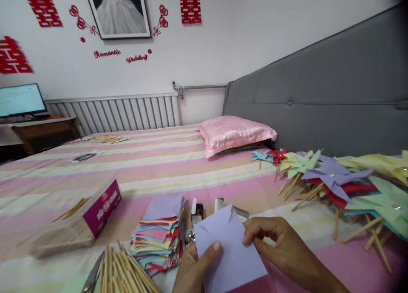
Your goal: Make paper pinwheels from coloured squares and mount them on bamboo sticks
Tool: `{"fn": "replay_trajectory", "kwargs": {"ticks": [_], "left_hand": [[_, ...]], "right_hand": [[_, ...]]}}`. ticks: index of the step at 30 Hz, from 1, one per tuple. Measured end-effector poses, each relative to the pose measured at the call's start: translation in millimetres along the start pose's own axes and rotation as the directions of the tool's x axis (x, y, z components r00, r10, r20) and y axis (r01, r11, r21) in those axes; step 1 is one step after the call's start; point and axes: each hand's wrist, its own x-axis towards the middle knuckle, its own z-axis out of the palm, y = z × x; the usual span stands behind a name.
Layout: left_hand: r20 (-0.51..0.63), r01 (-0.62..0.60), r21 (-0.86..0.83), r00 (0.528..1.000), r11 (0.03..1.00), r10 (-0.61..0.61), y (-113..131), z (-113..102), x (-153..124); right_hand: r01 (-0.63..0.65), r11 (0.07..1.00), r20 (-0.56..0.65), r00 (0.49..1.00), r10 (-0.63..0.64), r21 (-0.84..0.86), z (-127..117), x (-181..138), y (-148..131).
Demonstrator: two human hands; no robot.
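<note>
A square of lavender paper (231,254) with slits cut in from its corners is between my hands, above the striped bedsheet. My left hand (199,265) grips its lower left side, thumb flat on top and the other fingers hidden beneath. At the right edge my right hand (274,242) pinches the paper between thumb and fingers. Just left of it stands a thick stack of coloured paper squares (157,235). Small metal fasteners (190,238) lie by a little open box (197,211), partly hidden behind the sheet.
Finished paper pinwheels (333,176) on sticks pile up at the right. Scissors (92,276) and a bundle of wooden sticks (123,271) lie at the front left, near a clear plastic box (70,225) with more sticks. A pink pillow (236,131) rests against the grey headboard (318,85).
</note>
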Motion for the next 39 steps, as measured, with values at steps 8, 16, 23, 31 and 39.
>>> {"fn": "replay_trajectory", "kwargs": {"ticks": [8,16,23,31,39], "left_hand": [[-0.065,-0.027,0.18,0.997,0.983,0.039,-0.3,-7.4,5.1],[-0.047,-0.069,0.267,0.995,0.961,0.084,-2.0,-10.1,5.5],[-0.045,-0.057,0.285,0.996,0.957,0.073,-1.7,-9.1,5.0],[-0.05,-0.021,0.355,0.998,0.934,0.042,-1.5,-10.2,5.1],[-0.061,-0.053,0.414,0.994,0.909,0.085,-6.1,-10.9,6.5]], "right_hand": [[0.066,0.994,0.173,0.984,-0.049,-0.091,-0.7,-2.1,-4.7],[-0.011,0.996,0.3,0.953,0.038,-0.092,-1.4,-5.4,-9.5],[-0.161,0.986,0.349,0.927,0.134,0.049,0.6,-8.1,-8.1],[-0.239,0.964,0.321,0.927,0.191,0.116,1.5,-4.5,1.3],[-0.209,0.964,0.257,0.953,0.163,0.166,5.7,-0.9,8.0]]}}
